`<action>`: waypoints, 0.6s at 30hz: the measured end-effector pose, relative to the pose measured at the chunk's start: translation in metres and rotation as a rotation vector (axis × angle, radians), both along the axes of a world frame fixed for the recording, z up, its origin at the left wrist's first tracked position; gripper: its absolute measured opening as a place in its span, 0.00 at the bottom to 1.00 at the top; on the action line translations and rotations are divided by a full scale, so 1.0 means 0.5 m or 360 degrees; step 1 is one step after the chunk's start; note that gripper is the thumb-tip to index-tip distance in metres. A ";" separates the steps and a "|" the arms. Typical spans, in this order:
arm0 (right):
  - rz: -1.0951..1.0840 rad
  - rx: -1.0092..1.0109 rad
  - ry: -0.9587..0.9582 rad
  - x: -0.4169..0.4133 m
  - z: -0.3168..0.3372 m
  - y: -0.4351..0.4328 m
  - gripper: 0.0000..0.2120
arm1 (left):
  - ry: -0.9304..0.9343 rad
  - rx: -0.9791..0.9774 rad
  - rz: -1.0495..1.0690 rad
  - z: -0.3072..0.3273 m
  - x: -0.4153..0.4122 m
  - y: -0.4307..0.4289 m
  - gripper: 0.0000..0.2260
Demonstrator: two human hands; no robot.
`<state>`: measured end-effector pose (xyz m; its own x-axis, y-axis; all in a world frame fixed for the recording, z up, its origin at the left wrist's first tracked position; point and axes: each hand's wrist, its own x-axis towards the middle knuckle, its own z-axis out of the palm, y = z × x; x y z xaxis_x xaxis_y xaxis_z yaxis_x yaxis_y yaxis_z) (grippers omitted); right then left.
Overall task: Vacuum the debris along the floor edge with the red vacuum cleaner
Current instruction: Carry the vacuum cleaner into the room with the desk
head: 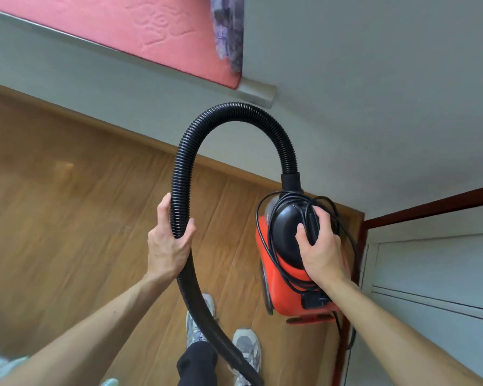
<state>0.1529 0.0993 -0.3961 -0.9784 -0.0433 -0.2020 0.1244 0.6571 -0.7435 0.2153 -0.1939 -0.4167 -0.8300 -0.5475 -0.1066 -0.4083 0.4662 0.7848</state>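
Red vacuum cleaner (287, 285) is carried clear of the floor (67, 204), near the corner by the door frame (430, 204). Right hand (321, 246) is curled round its black top handle, cord (271, 246) looped loosely over it. Left hand (169, 246) is wrapped round the black hose (234, 110), which arches up, then trails down past the shoes (246, 349); nozzle end out of view. No debris discernible along the floor edge. Judgement: set the body down flat, unwind the cord, then shift the left grip toward the nozzle for control.

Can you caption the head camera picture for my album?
Left hand grips the black hose, right hand holds the red vacuum cleaner above the wooden floor.
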 end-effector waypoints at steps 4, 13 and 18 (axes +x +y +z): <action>0.0189 -0.0071 0.0025 -0.002 0.048 -0.042 0.21 | 0.0021 -0.0032 0.0195 0.071 0.038 -0.030 0.27; 0.0608 -0.0177 0.0018 0.009 0.159 -0.178 0.21 | 0.0012 -0.0177 0.0614 0.228 0.149 -0.134 0.25; 0.0728 -0.0228 0.0045 0.037 0.262 -0.292 0.19 | 0.0007 -0.0274 0.0752 0.324 0.201 -0.208 0.25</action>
